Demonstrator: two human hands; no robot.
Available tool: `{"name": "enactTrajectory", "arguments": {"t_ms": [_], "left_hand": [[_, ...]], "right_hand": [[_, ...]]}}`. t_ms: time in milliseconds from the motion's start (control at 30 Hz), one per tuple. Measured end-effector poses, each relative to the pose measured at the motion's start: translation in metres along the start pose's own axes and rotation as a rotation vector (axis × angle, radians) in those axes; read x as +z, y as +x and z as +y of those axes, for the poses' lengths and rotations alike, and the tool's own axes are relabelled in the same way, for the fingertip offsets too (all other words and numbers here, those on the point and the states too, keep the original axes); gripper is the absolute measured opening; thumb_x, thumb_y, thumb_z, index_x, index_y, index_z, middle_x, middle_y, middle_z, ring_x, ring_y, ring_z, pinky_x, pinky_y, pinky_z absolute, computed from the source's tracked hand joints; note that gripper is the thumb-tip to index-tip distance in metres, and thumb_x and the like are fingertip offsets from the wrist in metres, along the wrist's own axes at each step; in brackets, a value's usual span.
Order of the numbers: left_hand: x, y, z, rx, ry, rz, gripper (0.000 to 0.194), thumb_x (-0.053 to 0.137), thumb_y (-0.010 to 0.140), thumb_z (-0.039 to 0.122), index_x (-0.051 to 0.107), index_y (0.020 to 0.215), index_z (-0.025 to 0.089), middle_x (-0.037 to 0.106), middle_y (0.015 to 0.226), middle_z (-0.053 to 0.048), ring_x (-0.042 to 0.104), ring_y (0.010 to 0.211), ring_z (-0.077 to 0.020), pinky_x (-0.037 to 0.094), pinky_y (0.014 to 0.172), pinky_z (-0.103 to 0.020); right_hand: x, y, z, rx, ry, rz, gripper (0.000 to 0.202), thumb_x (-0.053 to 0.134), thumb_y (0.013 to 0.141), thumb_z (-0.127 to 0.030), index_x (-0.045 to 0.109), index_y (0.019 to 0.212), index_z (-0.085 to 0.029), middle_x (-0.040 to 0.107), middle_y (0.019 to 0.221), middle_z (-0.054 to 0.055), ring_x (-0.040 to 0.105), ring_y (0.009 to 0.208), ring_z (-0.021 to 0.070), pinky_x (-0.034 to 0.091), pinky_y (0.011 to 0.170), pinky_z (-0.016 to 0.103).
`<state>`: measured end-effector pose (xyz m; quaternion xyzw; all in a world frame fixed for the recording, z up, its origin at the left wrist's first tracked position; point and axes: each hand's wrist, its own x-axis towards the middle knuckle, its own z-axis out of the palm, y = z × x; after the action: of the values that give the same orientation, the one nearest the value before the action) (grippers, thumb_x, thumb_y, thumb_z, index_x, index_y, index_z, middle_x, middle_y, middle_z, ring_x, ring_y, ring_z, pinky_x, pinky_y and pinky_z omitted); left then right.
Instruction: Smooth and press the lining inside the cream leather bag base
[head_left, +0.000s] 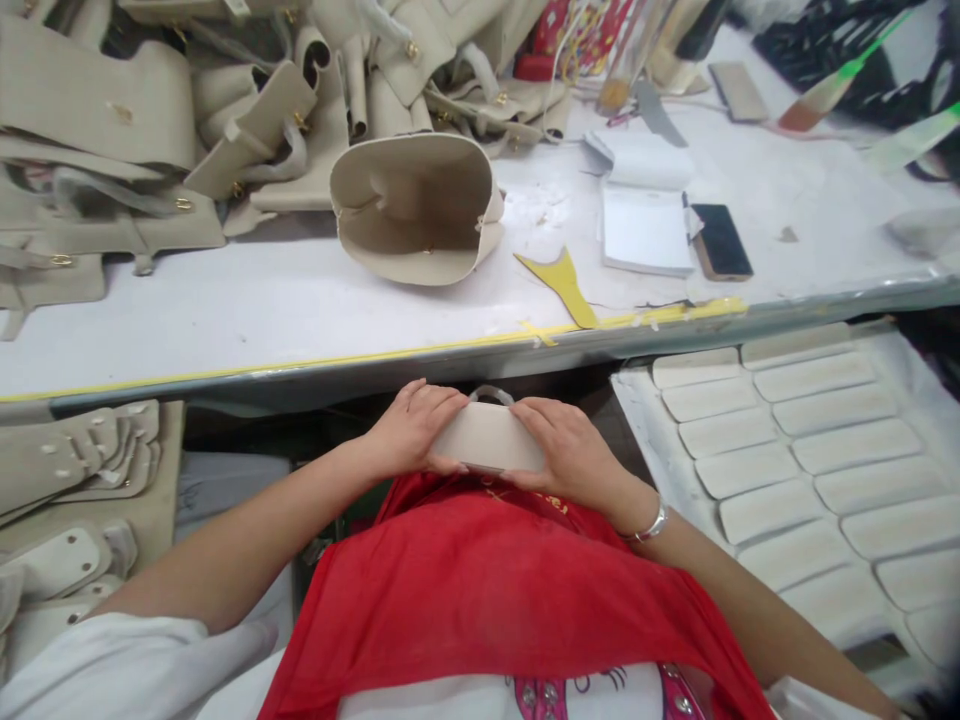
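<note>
Close to the red apron, a beige leather piece (489,437) is held level between both hands. My left hand (421,425) grips its left end, and my right hand (564,450), with a bracelet at the wrist, grips the right end. The fingers of both hands lie over its top edge and the thumbs are below. A small wrapped loop rises behind the piece. Beyond the hands, an open beige bag body (416,215) rests on the white table (262,310) with its mouth facing me.
Beige bag parts (97,100) are heaped at the back left. Right of the bag body lie a yellow template (561,285), a notepad (646,225) and a phone (721,242). Rows of beige flaps (814,440) cover a board at the right; more pieces (67,450) are stacked at the left.
</note>
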<state>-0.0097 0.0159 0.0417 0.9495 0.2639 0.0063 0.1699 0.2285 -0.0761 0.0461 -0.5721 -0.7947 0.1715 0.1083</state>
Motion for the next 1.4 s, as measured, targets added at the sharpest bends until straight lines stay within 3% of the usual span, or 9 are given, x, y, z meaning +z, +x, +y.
{"name": "enactTrajectory", "arguments": {"t_ms": [100,300,400,467,600,833,967,1167,1400], "left_hand": [[0.002,0.011,0.013,0.041,0.053,0.017,0.082,0.06,0.067,0.064,0.043,0.127,0.011,0.051,0.125,-0.016,0.043,0.116,-0.0297,0.009,0.109,-0.051],[0.018,0.034,0.036,0.136,0.057,0.048,0.086,0.054,0.071,0.065,0.038,0.132,0.006,0.047,0.129,-0.02,0.042,0.116,-0.0314,0.028,0.099,-0.044],[0.018,0.033,0.036,0.147,0.073,0.038,0.085,0.054,0.072,0.063,0.035,0.134,0.009,0.046,0.13,-0.019,0.041,0.117,-0.0314,0.027,0.099,-0.044],[0.015,0.032,0.036,0.144,0.08,0.01,0.084,0.054,0.072,0.063,0.035,0.135,0.012,0.046,0.131,-0.017,0.041,0.116,-0.0316,0.027,0.099,-0.044],[0.017,0.041,0.047,0.123,0.088,-0.018,0.086,0.055,0.07,0.065,0.036,0.134,0.012,0.047,0.127,-0.018,0.043,0.112,-0.0331,0.028,0.097,-0.046],[0.033,0.086,0.094,0.202,0.066,0.009,0.086,0.056,0.07,0.064,0.038,0.13,0.005,0.048,0.124,-0.021,0.045,0.109,-0.0334,0.031,0.092,-0.045],[0.035,0.099,0.108,0.193,0.067,-0.013,0.078,0.052,0.073,0.06,0.04,0.127,0.004,0.051,0.117,-0.021,0.045,0.106,-0.0338,0.033,0.089,-0.046],[0.034,0.097,0.113,0.169,0.117,-0.048,0.072,0.055,0.072,0.053,0.042,0.122,0.003,0.053,0.107,-0.02,0.047,0.099,-0.0337,0.035,0.083,-0.045],[0.035,0.096,0.11,0.187,0.042,-0.001,0.08,0.056,0.07,0.061,0.041,0.125,0.006,0.052,0.118,-0.021,0.048,0.108,-0.033,0.033,0.094,-0.046]], "right_hand": [[0.0,0.0,-0.002,0.006,-0.015,0.006,0.072,0.064,0.068,-0.055,0.047,0.125,-0.013,0.05,0.126,0.016,0.045,0.113,0.0306,0.034,0.096,0.045],[-0.009,-0.008,0.008,-0.043,0.044,-0.011,0.079,0.06,0.07,-0.062,0.043,0.131,-0.014,0.048,0.129,0.017,0.043,0.117,0.0307,0.032,0.1,0.047],[-0.009,-0.021,0.021,0.085,0.136,0.05,0.058,0.053,0.081,-0.051,0.047,0.126,-0.015,0.051,0.125,0.015,0.043,0.118,0.0283,0.029,0.104,0.048],[-0.004,-0.032,0.031,0.265,0.304,0.103,0.047,0.048,0.086,-0.041,0.046,0.126,-0.015,0.052,0.124,0.014,0.045,0.117,0.0249,0.032,0.103,0.045],[0.012,-0.047,0.043,0.519,0.861,0.11,0.056,0.056,0.081,-0.038,0.038,0.131,-0.019,0.051,0.128,0.011,0.052,0.111,0.0198,0.042,0.094,0.036],[0.021,-0.054,0.055,0.498,1.215,0.132,0.052,0.064,0.076,-0.039,0.049,0.121,-0.019,0.057,0.12,0.006,0.053,0.106,0.0189,0.043,0.09,0.032],[0.018,-0.059,0.061,0.483,1.258,0.097,0.052,0.063,0.075,-0.036,0.049,0.121,-0.018,0.056,0.118,0.006,0.052,0.106,0.019,0.043,0.089,0.031],[0.015,-0.062,0.064,0.438,1.163,0.053,0.049,0.06,0.076,-0.036,0.05,0.119,-0.016,0.058,0.11,0.005,0.053,0.099,0.0182,0.043,0.087,0.031],[0.009,-0.062,0.062,0.397,1.026,0.062,0.05,0.061,0.078,-0.036,0.049,0.121,-0.016,0.058,0.112,0.006,0.054,0.099,0.0177,0.043,0.09,0.032]]}}
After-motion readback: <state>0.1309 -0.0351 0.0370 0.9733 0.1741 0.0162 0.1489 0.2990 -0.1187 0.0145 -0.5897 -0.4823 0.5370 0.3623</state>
